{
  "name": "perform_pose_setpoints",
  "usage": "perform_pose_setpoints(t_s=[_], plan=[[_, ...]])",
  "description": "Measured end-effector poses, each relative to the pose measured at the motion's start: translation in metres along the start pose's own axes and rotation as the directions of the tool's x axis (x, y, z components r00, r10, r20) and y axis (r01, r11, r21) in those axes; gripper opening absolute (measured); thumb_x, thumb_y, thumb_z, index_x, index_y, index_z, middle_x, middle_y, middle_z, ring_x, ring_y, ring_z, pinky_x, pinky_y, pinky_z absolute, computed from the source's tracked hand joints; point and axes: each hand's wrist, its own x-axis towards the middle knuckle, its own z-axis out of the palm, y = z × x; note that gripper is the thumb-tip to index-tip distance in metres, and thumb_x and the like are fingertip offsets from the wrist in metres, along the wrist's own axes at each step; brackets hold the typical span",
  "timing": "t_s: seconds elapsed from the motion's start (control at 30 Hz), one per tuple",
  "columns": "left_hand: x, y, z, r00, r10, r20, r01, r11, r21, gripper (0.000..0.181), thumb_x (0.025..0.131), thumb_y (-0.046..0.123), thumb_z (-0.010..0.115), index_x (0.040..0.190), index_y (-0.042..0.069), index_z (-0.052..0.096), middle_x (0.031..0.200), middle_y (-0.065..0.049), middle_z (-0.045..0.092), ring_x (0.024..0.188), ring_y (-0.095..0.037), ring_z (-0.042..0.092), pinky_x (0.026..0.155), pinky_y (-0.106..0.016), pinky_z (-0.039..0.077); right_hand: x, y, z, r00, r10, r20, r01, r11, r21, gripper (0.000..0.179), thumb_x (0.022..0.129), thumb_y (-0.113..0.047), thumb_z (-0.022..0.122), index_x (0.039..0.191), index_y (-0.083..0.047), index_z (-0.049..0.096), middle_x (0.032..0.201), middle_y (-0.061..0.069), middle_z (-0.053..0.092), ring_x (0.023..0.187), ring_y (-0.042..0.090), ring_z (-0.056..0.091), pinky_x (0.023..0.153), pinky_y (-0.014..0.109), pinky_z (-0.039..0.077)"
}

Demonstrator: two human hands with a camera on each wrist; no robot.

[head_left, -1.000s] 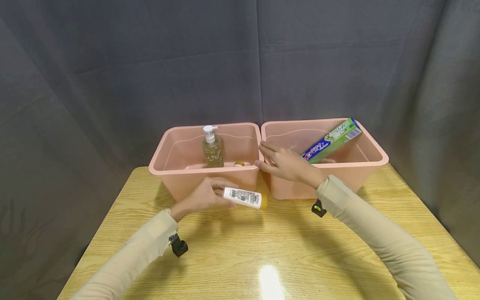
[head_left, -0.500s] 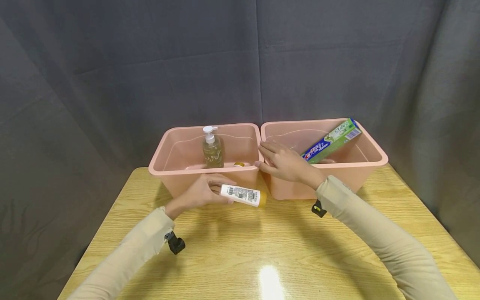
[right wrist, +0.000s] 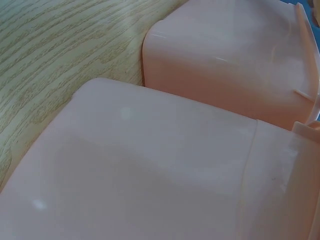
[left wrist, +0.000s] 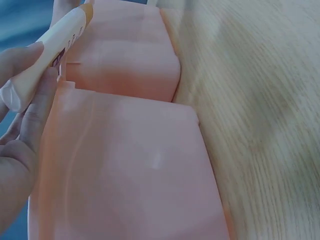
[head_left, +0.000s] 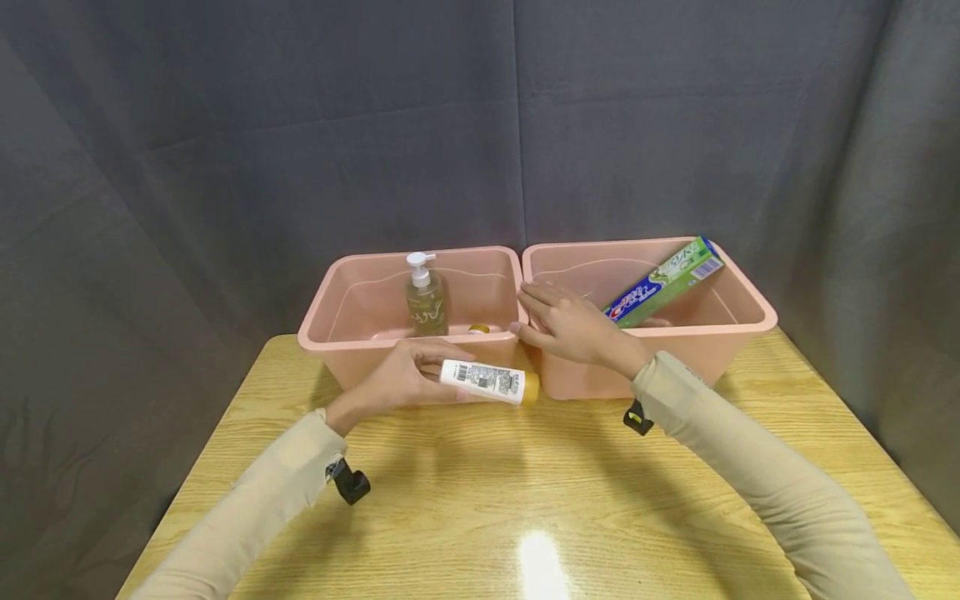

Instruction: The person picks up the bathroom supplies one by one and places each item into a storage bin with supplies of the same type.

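Observation:
My left hand (head_left: 393, 379) holds a white bottle (head_left: 483, 380) with a yellow cap, pinched near its base between thumb and fingers. The bottle lies nearly level, cap to the right and printed label up, above the table in front of the left pink bin (head_left: 390, 342). In the left wrist view, the same bottle (left wrist: 60, 37) is gripped beside the bins' outer walls. My right hand (head_left: 573, 327) rests with its fingers extended over the adjoining rims of the left bin and the right pink bin (head_left: 720, 332). The right wrist view shows only bin walls (right wrist: 150, 160) and table.
A green pump bottle (head_left: 426, 304) stands in the left bin, near a small gold-and-white item (head_left: 478, 328) partly hidden by the rim. A green and blue toothpaste box (head_left: 663, 282) leans in the right bin. A grey curtain (head_left: 480, 125) hangs behind the wooden table (head_left: 450, 500).
My left hand has shifted slightly left and up with the bottle, which now sits a little higher and closer to the left bin's front wall. The right hand has stayed put.

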Motion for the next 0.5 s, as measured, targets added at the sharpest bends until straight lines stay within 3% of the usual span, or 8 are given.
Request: perform_pose_setpoints(t_s=[0.3,0.5], plan=[[-0.001,0.003,-0.009,0.993,0.073,-0.09,-0.066,0.995,0.076,0.051,0.071,-0.002,0.086,0.119,-0.002,0.069,0.122,-0.013,0.067,0.1,-0.023,0.068,0.086,-0.037,0.057,0.0,0.001,0.0,1.0,0.002,0.011,-0.002,1.0,0.01,0.067,0.102,-0.047,0.048,0.144,0.006,0.045,0.149,0.023,0.042,0.14,0.04,0.035,0.116,0.05,0.028],[-0.003,0.008,-0.016,0.991,0.048,-0.122,-0.045,0.999,0.028,0.05,0.075,-0.001,0.085,0.121,-0.001,0.068,0.122,-0.012,0.066,0.1,-0.024,0.068,0.085,-0.037,0.057,0.0,0.001,0.0,1.0,0.001,0.009,-0.001,1.0,0.009,0.068,0.102,-0.048,0.048,0.144,0.005,0.045,0.149,0.023,0.042,0.14,0.039,0.035,0.116,0.048,0.027]])
